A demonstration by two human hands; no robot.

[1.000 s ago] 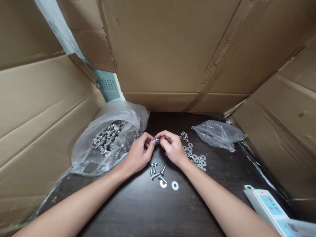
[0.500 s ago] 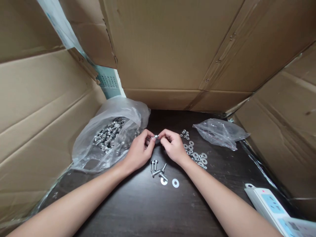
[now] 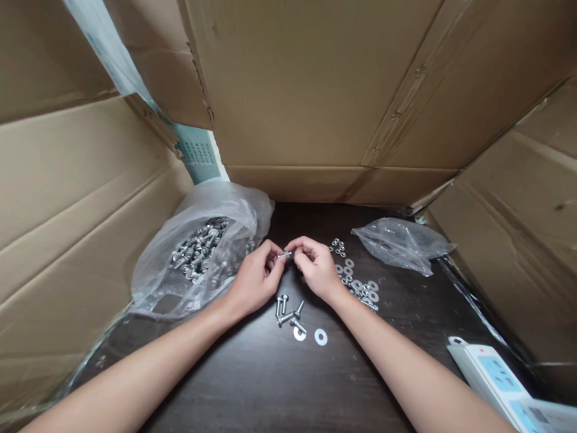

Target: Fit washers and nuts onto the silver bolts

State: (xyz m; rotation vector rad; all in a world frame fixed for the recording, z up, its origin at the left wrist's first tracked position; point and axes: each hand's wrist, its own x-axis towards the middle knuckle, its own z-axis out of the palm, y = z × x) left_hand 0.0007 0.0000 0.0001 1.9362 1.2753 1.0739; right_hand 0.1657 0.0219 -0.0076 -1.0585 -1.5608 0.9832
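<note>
Between my two hands, above the dark table, is a small silver bolt with a wider ring or nut on its shank; which it is, I cannot tell. My left hand pinches one end of it between thumb and fingers. The fingertips of my right hand close around the other end from the right. Just below my hands lie several loose bolts. One flat washer lies near them, and another is partly under a bolt. To the right of my right hand are small nuts and a pile of washers.
A clear plastic bag full of bolts stands open on the left. Another clear bag lies at the back right. A white power strip sits at the front right. Cardboard walls surround the table.
The right index finger has shifted left over the bolt, and the bolt sits slightly lower in view. Both hands stay together at the same spot; the loose parts have not moved.
</note>
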